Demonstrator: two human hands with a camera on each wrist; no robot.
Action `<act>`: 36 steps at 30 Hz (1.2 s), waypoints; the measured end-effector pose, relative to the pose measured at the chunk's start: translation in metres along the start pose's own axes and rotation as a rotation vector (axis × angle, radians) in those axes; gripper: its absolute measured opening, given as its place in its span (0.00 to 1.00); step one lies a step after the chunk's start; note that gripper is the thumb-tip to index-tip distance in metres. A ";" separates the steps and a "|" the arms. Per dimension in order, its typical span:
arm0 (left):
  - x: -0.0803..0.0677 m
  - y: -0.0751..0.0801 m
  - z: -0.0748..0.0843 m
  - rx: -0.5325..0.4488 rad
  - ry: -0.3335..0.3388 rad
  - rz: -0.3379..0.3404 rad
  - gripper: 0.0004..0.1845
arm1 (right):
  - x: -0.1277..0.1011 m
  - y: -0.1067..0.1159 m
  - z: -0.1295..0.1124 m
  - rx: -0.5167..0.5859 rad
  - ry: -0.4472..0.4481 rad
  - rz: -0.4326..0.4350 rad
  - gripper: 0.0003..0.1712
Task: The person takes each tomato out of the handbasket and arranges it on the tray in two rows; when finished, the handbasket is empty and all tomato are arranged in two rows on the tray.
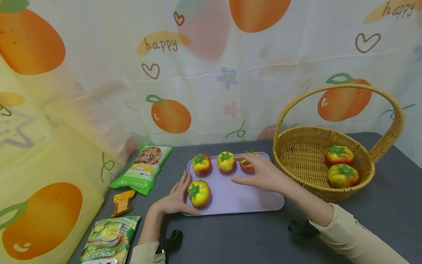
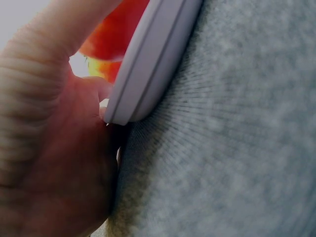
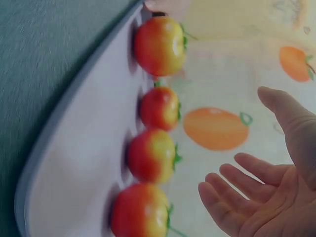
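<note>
The right hand (image 1: 263, 175) hovers with fingers spread and relaxed, grasping nothing, directly above the red-and-yellow toy tomato with a green stalk (image 1: 247, 165) at the far right corner of the flat lilac plastic tray (image 1: 244, 200); this hand is the nearer one. The round tomato sits just under the fingertips, two more to their left. The left hand (image 1: 176, 200) rests straight fingers along the tray's left edge beside a fourth tomato (image 1: 199, 193). Right of the fingers stands the woven wicker basket (image 1: 298, 154), with open tray nearer.

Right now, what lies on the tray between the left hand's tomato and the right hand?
Only bare lilac tray, per the head view; left hand, front tomato, right hand.
</note>
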State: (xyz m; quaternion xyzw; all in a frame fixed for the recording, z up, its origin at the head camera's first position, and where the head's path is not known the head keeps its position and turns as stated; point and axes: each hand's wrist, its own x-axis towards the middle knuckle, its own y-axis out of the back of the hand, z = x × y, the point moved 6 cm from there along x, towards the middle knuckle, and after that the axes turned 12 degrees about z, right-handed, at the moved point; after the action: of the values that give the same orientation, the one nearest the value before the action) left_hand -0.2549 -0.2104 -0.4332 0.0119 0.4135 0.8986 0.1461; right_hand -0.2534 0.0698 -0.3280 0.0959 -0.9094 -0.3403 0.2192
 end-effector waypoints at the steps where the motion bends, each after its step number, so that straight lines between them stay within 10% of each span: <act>1: 0.000 0.000 0.000 0.002 -0.002 0.001 0.70 | -0.002 0.006 0.002 -0.011 0.002 0.012 0.37; 36: 0.001 0.000 -0.001 -0.035 0.014 -0.020 0.69 | -0.046 0.150 0.120 -0.369 -0.128 0.146 0.36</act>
State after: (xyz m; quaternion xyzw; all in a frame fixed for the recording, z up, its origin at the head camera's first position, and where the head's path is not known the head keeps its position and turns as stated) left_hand -0.2560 -0.2109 -0.4336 -0.0012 0.3986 0.9043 0.1526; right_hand -0.2722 0.2662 -0.3251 -0.0341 -0.8482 -0.4896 0.1990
